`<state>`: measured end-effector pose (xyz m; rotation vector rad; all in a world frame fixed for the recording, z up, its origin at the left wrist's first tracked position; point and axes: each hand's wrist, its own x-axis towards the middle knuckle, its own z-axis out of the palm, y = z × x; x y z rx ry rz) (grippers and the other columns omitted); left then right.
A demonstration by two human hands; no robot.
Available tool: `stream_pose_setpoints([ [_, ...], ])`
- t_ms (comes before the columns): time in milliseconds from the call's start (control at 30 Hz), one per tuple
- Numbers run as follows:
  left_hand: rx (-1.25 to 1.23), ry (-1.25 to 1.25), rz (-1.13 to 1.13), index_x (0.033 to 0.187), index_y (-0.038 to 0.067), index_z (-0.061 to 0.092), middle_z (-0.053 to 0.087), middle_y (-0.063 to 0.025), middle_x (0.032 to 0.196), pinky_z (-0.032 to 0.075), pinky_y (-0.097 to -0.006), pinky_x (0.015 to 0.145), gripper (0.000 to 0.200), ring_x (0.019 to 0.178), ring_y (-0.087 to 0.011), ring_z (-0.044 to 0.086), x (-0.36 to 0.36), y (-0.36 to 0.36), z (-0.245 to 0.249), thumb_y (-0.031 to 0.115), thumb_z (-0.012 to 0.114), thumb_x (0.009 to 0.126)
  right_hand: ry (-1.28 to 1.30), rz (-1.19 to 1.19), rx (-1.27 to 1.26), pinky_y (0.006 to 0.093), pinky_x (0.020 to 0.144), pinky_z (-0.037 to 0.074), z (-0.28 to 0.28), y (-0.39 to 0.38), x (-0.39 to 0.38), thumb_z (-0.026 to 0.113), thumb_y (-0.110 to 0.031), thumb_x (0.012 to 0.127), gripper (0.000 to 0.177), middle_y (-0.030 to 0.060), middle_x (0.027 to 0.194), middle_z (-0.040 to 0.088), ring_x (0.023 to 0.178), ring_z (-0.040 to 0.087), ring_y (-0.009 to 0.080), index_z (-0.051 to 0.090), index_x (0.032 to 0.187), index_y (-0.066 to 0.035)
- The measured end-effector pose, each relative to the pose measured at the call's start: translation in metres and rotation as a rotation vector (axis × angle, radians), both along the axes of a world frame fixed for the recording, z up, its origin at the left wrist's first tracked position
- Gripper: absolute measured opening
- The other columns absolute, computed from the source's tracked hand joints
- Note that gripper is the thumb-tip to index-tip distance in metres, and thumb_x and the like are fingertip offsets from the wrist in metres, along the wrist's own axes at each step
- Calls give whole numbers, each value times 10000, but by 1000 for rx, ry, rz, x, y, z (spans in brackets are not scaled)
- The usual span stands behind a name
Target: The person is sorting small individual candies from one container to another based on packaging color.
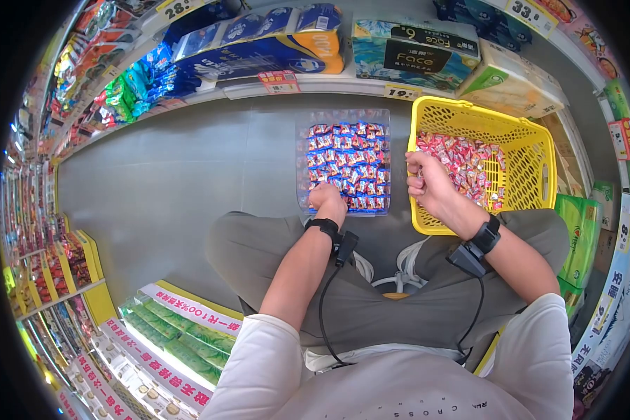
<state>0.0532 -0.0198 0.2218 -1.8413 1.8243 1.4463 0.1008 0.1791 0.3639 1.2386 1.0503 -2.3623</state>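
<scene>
A clear plastic tray (302,164) on the floor holds rows of small wrapped candies (348,161) in blue, red and white. My left hand (327,199) is at the tray's near left part, over the candies, its fingers curled; what they may hold is hidden. To the right stands a yellow plastic basket (532,150) with pink-and-red wrapped candies (462,161) spread over its bottom. Over the basket's left rim is my right hand (430,180), fingers curled in toward the palm. Whether anything is inside it does not show.
Shelves of packaged tissue (259,42) and a boxed Face tissue pack (416,56) run along the far side. Green packs (577,238) stand right of the basket. Snack racks (49,259) line the left. Grey floor (175,164) lies left of the tray. Cables hang from both wrist devices.
</scene>
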Motion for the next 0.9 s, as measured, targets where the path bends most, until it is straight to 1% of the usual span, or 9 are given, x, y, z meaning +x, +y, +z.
stream_pose_setpoints([
  [100,6,-21,-59,1081,66,691,707,-80,1053,548,-364,634,261,852,-211,690,-3,-15,-58,231,633,886,-10,6,-19,232,436,230,1,0,2,580,-139,870,148,-28,739,403,508,311,65,534,1004,-96],
  [167,-380,-368,-1061,1114,81,684,708,-66,1057,567,-360,643,310,859,-213,695,-10,-55,-193,280,664,876,-10,12,-30,231,437,229,-1,2,4,579,-134,868,152,-30,732,402,510,310,65,532,1008,-97],
  [200,-542,-428,-1404,1130,88,680,708,-59,1058,576,-358,647,337,863,-215,698,-9,-75,-256,304,679,871,-1,22,-38,234,443,240,-3,3,5,582,-140,865,164,-28,738,405,519,321,70,531,1015,-98],
  [300,-434,-436,-1212,1138,61,663,699,-77,1054,557,-368,637,411,848,-217,689,-14,-75,-253,341,729,845,-2,26,-50,243,477,281,-2,2,5,584,-154,862,195,-21,755,422,552,358,81,528,1040,-97],
  [400,141,-16,72,1073,24,666,697,-103,975,525,-380,591,359,766,-215,671,-8,-9,-41,292,743,847,8,25,-46,262,549,346,2,-4,5,574,-165,862,248,-7,784,460,616,415,100,525,1091,-85],
  [633,216,72,-63,884,20,607,599,-69,766,422,-329,480,143,588,-155,544,-5,3,-14,156,626,925,146,90,6,327,808,485,4,-10,7,498,-69,917,459,71,990,625,881,589,151,418,1359,22],
  [767,539,156,-111,918,60,575,535,-32,737,402,-294,512,85,592,-135,495,-8,23,17,142,591,933,169,127,72,318,862,490,3,-10,8,494,-43,957,414,99,1067,650,963,605,150,443,1361,31],
  [833,756,174,-263,991,84,569,550,-15,796,439,-285,597,112,684,-138,530,-8,36,45,181,574,935,216,98,71,284,828,500,-5,-8,10,540,-47,961,325,93,1072,658,948,603,135,541,1275,35],
  [900,837,217,-303,1010,72,569,556,-22,789,441,-284,560,133,637,-138,530,-3,49,71,182,573,935,214,64,100,267,794,503,-7,-8,11,574,-48,944,291,76,1052,662,919,607,126,587,1226,21],
])
